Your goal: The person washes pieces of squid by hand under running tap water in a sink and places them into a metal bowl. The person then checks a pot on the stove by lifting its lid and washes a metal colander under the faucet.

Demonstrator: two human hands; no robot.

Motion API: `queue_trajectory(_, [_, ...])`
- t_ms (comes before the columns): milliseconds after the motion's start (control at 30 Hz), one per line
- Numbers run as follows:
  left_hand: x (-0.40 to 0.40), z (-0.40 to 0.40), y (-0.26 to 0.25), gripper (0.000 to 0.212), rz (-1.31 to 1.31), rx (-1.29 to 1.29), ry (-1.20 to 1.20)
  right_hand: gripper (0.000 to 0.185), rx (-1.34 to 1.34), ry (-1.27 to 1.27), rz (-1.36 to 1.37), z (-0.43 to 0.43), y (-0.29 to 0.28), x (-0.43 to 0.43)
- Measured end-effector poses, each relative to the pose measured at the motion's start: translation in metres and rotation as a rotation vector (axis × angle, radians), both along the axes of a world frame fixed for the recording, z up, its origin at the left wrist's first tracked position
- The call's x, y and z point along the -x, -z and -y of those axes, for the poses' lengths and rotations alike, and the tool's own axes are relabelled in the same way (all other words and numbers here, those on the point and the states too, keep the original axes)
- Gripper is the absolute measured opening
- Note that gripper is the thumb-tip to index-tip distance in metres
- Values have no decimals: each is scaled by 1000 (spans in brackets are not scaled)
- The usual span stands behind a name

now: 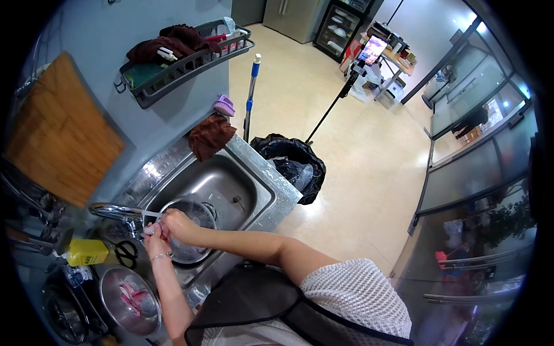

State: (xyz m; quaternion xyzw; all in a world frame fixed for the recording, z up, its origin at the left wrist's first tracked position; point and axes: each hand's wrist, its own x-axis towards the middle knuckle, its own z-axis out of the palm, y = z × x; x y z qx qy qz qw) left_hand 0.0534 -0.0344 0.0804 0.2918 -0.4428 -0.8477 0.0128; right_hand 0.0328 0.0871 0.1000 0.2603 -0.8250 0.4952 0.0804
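My left hand [156, 243], with a bracelet at the wrist, pinches a small pale, wet piece of food [149, 229], too small to name. My right hand [181, 227] meets it from the other side, its fingers closed on the same piece and partly hiding it. Water runs from the chrome faucet [113, 209] close by my fingers. Below both hands a round metal bowl [197, 207] stands in the stainless steel sink [229, 177]; my right forearm covers part of it. Left of my left forearm, a steel bowl [110, 287] contains several pinkish-red strips of raw meat [133, 298].
Black-handled scissors [126, 254] and a yellow detergent bottle [88, 252] are near the faucet. A wooden cutting board [65, 134] leans at the wall. A brown cloth [210, 136] drapes over the sink's far corner. Beyond stand a lined bin [298, 168] and a phone [373, 49] on a stand.
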Motion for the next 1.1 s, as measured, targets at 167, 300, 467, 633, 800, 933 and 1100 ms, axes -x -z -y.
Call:
queue_trajectory(167, [3, -5, -4, 27, 0, 49, -41, 10, 70, 85, 63, -3, -8, 1])
queue_trajectory(300, [7, -3, 3, 28, -1, 54, 10, 8, -61, -131, 5, -8, -3, 8])
queue_trajectory(467, [7, -3, 2, 26, 70, 87, 17, 9, -273, -23, -147, -5, -11, -2])
queue_trajectory(633, [11, -14, -6, 25, 82, 149, -16, 13, -356, -12, -306, -8, -22, -7])
queue_trajectory(800, [16, -17, 1, 20, 33, 153, 1, 14, -439, 68, -419, -13, -22, -2])
queue_trajectory(933, [18, -27, -6, 13, 44, 156, 18, 13, -414, 58, -414, -24, -18, 1])
queue_trajectory(1100, [20, 0, 6, 12, -20, 26, 35, 13, -193, 177, -318, -27, -9, -3])
